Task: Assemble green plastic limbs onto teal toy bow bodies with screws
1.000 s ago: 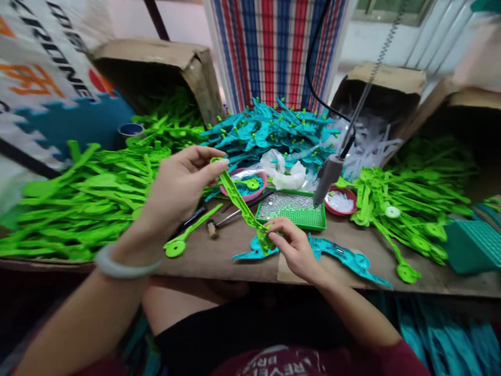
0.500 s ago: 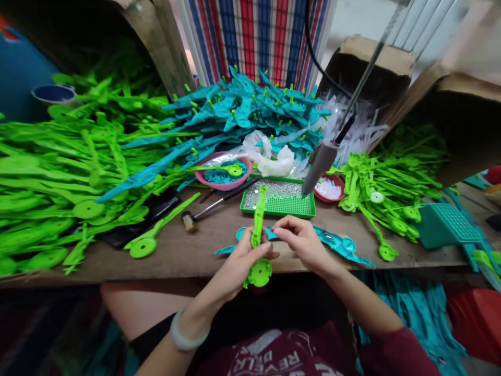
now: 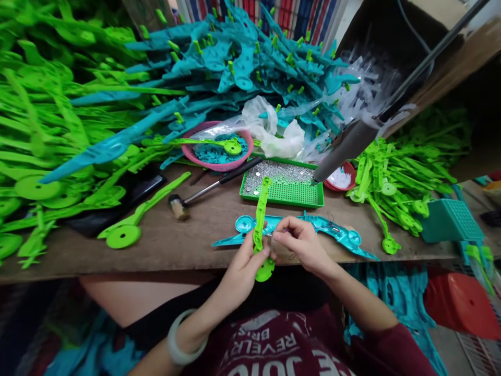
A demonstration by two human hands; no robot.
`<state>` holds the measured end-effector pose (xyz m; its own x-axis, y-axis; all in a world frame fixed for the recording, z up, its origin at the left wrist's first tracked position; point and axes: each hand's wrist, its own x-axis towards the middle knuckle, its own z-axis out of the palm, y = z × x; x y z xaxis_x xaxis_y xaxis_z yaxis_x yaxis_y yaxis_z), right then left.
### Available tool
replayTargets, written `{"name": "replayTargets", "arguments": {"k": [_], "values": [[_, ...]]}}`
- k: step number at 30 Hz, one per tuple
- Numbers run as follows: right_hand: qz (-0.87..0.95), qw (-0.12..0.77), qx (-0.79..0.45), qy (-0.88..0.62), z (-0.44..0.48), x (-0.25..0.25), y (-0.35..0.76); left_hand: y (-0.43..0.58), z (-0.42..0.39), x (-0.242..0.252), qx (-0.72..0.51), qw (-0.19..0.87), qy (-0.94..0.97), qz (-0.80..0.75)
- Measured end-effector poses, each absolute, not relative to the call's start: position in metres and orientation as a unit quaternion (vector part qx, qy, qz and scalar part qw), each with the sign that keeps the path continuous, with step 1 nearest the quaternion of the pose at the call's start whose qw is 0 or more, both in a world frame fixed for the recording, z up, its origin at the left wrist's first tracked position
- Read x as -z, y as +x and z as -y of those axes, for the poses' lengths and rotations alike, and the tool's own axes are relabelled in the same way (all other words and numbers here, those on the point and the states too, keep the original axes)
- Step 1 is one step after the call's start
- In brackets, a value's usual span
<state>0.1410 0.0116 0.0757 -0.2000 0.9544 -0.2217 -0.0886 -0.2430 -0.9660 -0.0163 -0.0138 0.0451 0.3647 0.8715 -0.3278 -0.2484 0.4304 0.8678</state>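
Observation:
My left hand point(image 3: 250, 261) is closed around a lime-green plastic arm point(image 3: 261, 209), which stands nearly upright with its round end point(image 3: 266, 270) below the fingers. Just right of it, my right hand point(image 3: 299, 240) pinches something small, partly hidden by the fingertips; I cannot make out what it is. Behind both hands a long blue plastic part point(image 3: 336, 232) lies across the table's front. Farther back sits a green tray point(image 3: 282, 201) of small silvery pieces. A grey powered screwdriver point(image 3: 346, 149) hangs over the tray's right end, touched by neither hand.
Green parts point(image 3: 35, 130) are heaped at the left, blue parts point(image 3: 235, 68) at the back. A hammer point(image 3: 203, 193) lies beside a pink bowl point(image 3: 217, 164) of blue pieces. More green parts point(image 3: 399, 193), a red basket point(image 3: 340, 185) and a teal basket point(image 3: 452, 222) are at the right.
My view has tilted down and come closer to the table. Both hands stay close together, the left still holding the green arm and the right still pinching beside it.

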Motion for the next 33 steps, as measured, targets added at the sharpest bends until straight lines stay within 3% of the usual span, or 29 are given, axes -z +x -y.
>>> {"name": "replayTargets", "arguments": {"k": [4,9,14,25,33], "values": [[0.466,0.366,-0.648,-0.479,-0.009,-0.077,0.141,-0.020,0.008,-0.044,-0.357,0.689,0.442,-0.450],[0.506,0.370,-0.611,-0.483,-0.009,-0.074,0.144,-0.021,0.004,-0.045,-0.327,0.698,0.441,-0.461],[0.431,0.348,-0.688,-0.468,-0.014,-0.069,0.144,-0.017,0.004,-0.046,-0.320,0.684,0.455,-0.472],[0.385,0.435,-0.651,-0.488,-0.001,-0.067,0.132,-0.005,0.017,-0.024,-0.430,0.685,0.326,-0.490],[0.382,0.449,-0.653,-0.476,0.000,-0.066,0.131,-0.001,0.010,-0.042,-0.430,0.726,0.261,-0.469]]}}
